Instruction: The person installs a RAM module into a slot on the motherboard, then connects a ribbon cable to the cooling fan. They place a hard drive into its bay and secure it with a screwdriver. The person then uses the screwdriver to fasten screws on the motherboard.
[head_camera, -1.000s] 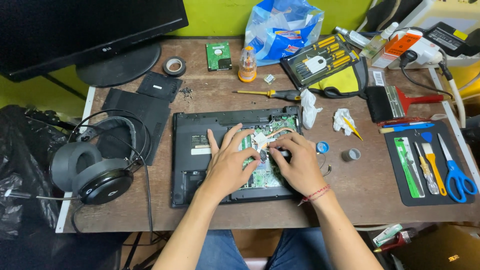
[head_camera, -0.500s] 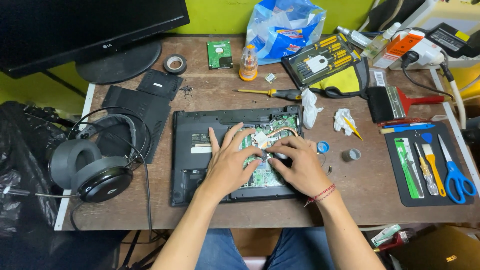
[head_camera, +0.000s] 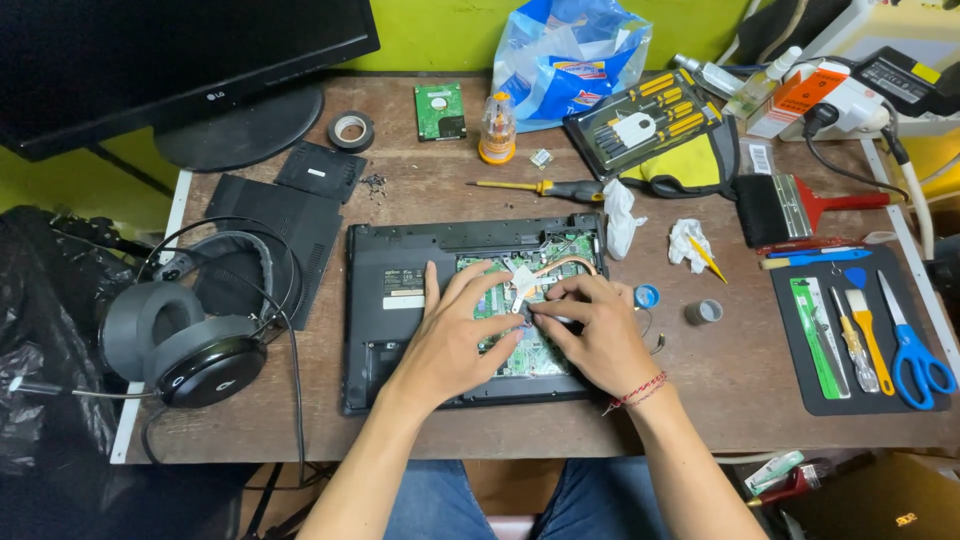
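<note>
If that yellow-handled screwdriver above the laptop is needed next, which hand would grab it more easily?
Probably the right hand. It lies nearer the screwdriver, which sits just beyond the laptop on that side, while the left hand rests flat on the board, farther away.

Probably a repair workbench: screwdrivers (head_camera: 655, 115), opened laptop (head_camera: 400, 300).

**Two bare hands, fingertips nearly meeting**

Both forearms reach up from the lower edge, angling inward. The left hand (head_camera: 450, 335) lies palm down, fingers spread. The right hand (head_camera: 598, 335), a red cord at its wrist, curls its fingers in a pinching grip.
</note>
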